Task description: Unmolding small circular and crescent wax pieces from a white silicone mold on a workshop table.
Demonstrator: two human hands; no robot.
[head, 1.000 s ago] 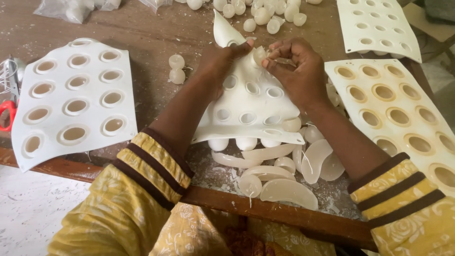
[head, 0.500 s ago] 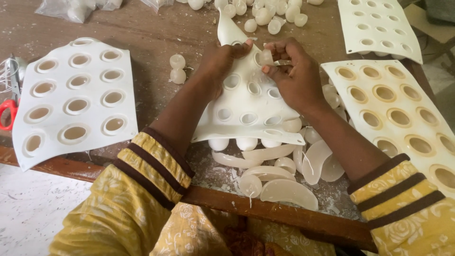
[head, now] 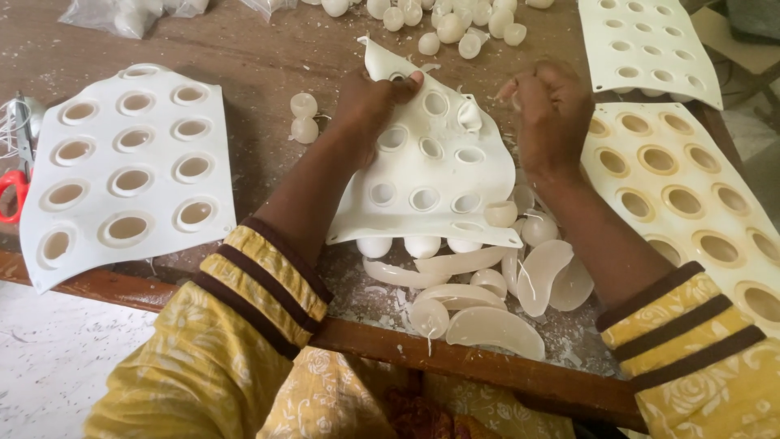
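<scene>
- The white, floppy rubber mould sheet with round holes [head: 426,175] lies in the middle of the brown wooden table [head: 268,57], bent up at its far corner and resting on a heap of pale pieces.
- The left hand [head: 370,102] pins that sheet near its raised top edge, fingers curled and pressed onto it.
- The right hand [head: 548,106] is lifted just beside the sheet's right edge, fingers pinched narrow; whether it holds something small I cannot tell.
- The sheet looks light, soft and bendy, and seems best taken by its edge or corner.
- Small whitish round cast balls [head: 305,118] sit near the left hand; more are scattered at the far edge.
- Curved translucent shell halves [head: 496,329] are heaped at the near edge.
- The flat white mould tray on the left [head: 122,175] has mostly hollow-looking cups; the cream mould tray on the right [head: 691,203] shows yellowish rings in its cups.
</scene>
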